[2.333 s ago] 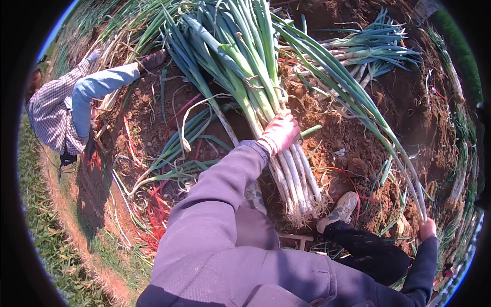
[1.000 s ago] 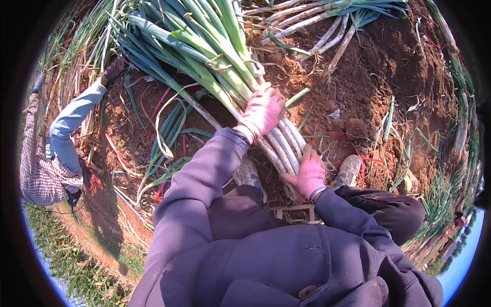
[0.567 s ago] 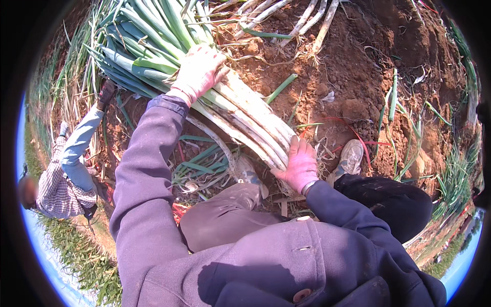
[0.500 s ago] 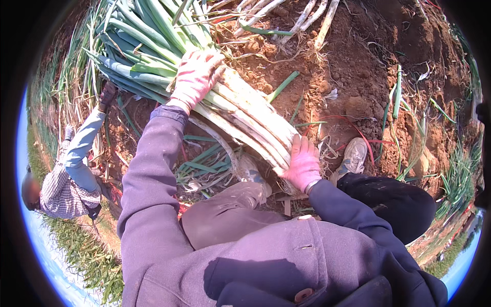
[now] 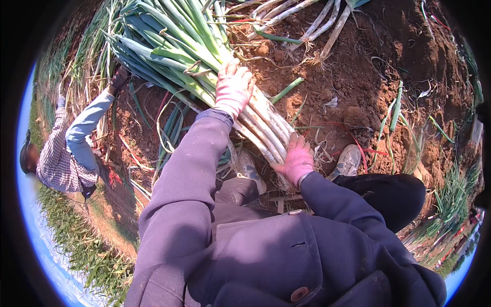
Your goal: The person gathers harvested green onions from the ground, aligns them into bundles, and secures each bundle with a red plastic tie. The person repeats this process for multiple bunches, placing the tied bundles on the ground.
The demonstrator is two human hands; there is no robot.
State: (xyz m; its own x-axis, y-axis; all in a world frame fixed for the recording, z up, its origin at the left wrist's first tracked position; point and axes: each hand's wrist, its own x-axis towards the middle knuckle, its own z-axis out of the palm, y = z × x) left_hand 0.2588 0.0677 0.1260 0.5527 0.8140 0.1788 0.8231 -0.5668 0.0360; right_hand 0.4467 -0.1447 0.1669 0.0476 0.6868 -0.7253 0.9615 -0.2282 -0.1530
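Right hand (image 5: 296,161) in a pink glove, fingers wrapped under the root end of the leek bundle (image 5: 220,77). Just up the bundle, left hand (image 5: 232,89) presses on the white stalks, fingers curled over them. The bundle lies slanted on the red soil (image 5: 358,77); looks like gathering and squaring it up, and next wants a firm two-handed grip. Beyond the bundle, loose leeks (image 5: 307,15); left of it, a co-worker's sleeve (image 5: 87,123). No packages or labels.

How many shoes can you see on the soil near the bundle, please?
2: a worn grey shoe under the bundle of long white-stalked green onions, left of the right hand, and a pale shoe to its right. No others show.
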